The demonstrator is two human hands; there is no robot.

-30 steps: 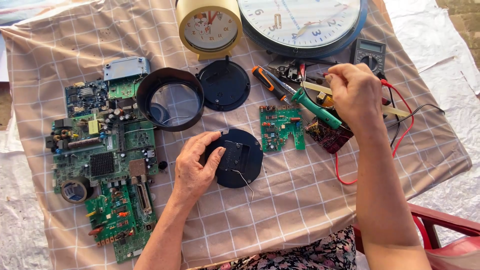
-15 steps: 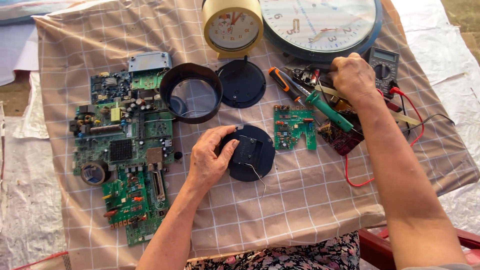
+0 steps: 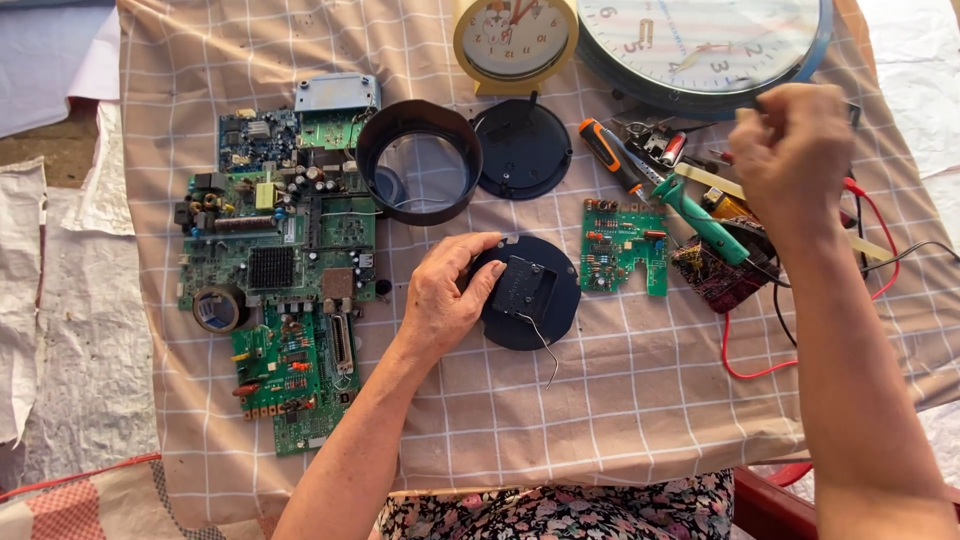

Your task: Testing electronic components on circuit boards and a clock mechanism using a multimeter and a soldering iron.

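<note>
Left hand (image 3: 440, 300) had its fingers gripping the round black plastic clock back (image 3: 527, 291) mid-frame on the counter — light, brittle-looking, best held by the rim. Right hand (image 3: 790, 150) curled closed, upper right — couldn't tell on what.

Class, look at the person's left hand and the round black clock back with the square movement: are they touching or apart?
Touching. The head view shows the left hand with its fingers curled over the rim of the round black clock back, no gap between them.

No packages, labels, signs or screens can be made out on the checked cloth (image 3: 560, 430).
</note>
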